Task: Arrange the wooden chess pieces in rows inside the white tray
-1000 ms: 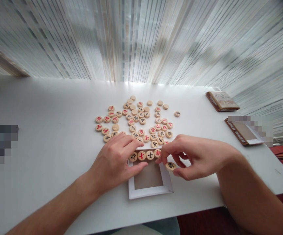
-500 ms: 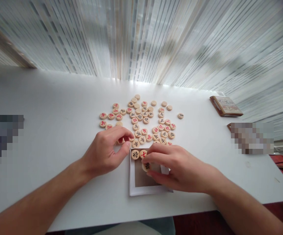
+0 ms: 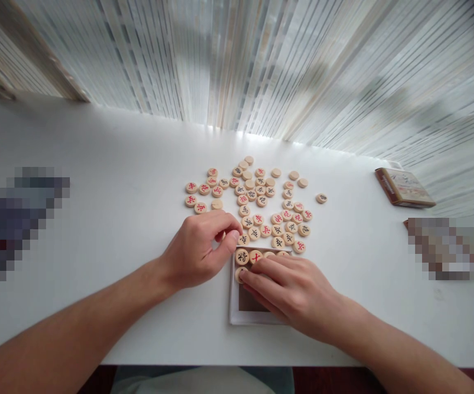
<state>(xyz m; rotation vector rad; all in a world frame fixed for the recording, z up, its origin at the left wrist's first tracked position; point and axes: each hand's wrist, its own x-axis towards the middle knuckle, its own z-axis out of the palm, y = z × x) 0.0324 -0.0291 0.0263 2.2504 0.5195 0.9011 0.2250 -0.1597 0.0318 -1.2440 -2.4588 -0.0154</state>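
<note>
A shallow white box (image 3: 233,295) with a brown bottom lies near the table's front edge. Round wooden pieces line its far side, among them one with a black character (image 3: 242,256) and one with a red character (image 3: 255,257). My right hand (image 3: 290,284) reaches over the box, its fingertips on a round piece (image 3: 240,274) below the black-marked one at the left wall. Left of the box, my left hand (image 3: 204,246) hovers with thumb and forefinger curled close together; whatever may be between them is too small to make out.
Many round pieces (image 3: 265,230) with red or black characters, some blank, are scattered beyond the box. A brown box (image 3: 407,187) and a blurred item (image 3: 450,246) lie at right, another blurred item (image 3: 15,224) at left. A striped curtain (image 3: 237,65) hangs behind.
My right hand has brought its piece down against the left side of the box, under the black-marked one. The view has shifted, so the table things appear farther right. My left hand stays beside the box.
</note>
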